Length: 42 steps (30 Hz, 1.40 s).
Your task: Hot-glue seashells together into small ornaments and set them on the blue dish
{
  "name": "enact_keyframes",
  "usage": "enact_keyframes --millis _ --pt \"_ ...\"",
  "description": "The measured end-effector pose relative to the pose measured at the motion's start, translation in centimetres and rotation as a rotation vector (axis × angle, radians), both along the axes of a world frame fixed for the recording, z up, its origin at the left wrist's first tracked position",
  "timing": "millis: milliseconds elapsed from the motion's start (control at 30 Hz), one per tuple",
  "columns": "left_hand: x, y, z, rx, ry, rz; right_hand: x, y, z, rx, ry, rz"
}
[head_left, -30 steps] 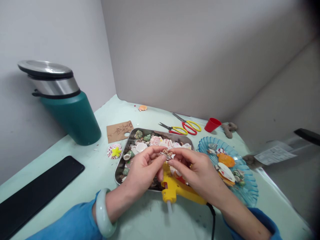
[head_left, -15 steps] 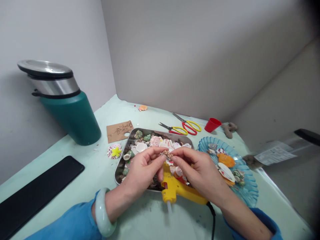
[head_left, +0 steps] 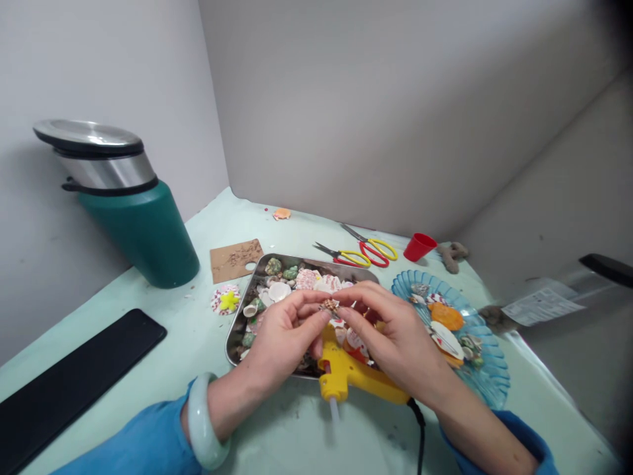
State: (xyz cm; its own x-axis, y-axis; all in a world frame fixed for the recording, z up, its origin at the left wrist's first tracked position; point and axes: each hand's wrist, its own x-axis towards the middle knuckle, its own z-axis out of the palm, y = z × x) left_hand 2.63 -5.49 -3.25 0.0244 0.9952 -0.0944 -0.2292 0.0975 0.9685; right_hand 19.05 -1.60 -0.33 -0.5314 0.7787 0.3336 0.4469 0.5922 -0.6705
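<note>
Pinching small shell (head_left: 330, 305) between left hand (head_left: 291, 324) and right hand (head_left: 390, 333) | held over tray (head_left: 229, 343), near side | could drop among loose shells (head_left: 309, 278) through slack pinch; could burn knuckles by brushing glue gun (head_left: 353, 375), if hot

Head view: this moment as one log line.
left hand, right hand: small patterned piece pinched between them | glue gun: below hands | tray: shells inside

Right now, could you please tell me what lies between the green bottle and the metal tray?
The head view shows brown cardboard and a speckled piece with a yellow star between bottle and tray.
</note>
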Motion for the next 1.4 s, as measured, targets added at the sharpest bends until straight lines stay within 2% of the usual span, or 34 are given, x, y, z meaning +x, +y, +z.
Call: enact_keyframes --millis 133,400,600,833,1233,1400 --pt "0.16 0.10 -0.04 0.009 -0.050 0.000 -0.01 -0.04 -0.11 -0.004 -0.006 -0.002" --pt "0.00 0.02 -0.13 -0.013 0.021 0.064 -0.20 -0.29 0.04 -0.016 0.031 0.003" --pt "0.09 -0.05 -0.02 -0.027 -0.014 0.031 -0.18 -0.14 -0.06 -0.004 0.059 0.015" --pt "0.15 -0.10 0.21 -0.030 0.052 0.025 -0.22 -0.14 -0.04 0.002 0.094 0.045" --pt "0.09 -0.13 -0.21 -0.010 0.066 0.031 -0.41 -0.18 -0.03 -0.070 0.107 0.049" --pt "0.07 -0.03 0.10 -0.026 0.029 0.000 -0.37 -0.12 -0.26 -0.145 0.107 0.005"
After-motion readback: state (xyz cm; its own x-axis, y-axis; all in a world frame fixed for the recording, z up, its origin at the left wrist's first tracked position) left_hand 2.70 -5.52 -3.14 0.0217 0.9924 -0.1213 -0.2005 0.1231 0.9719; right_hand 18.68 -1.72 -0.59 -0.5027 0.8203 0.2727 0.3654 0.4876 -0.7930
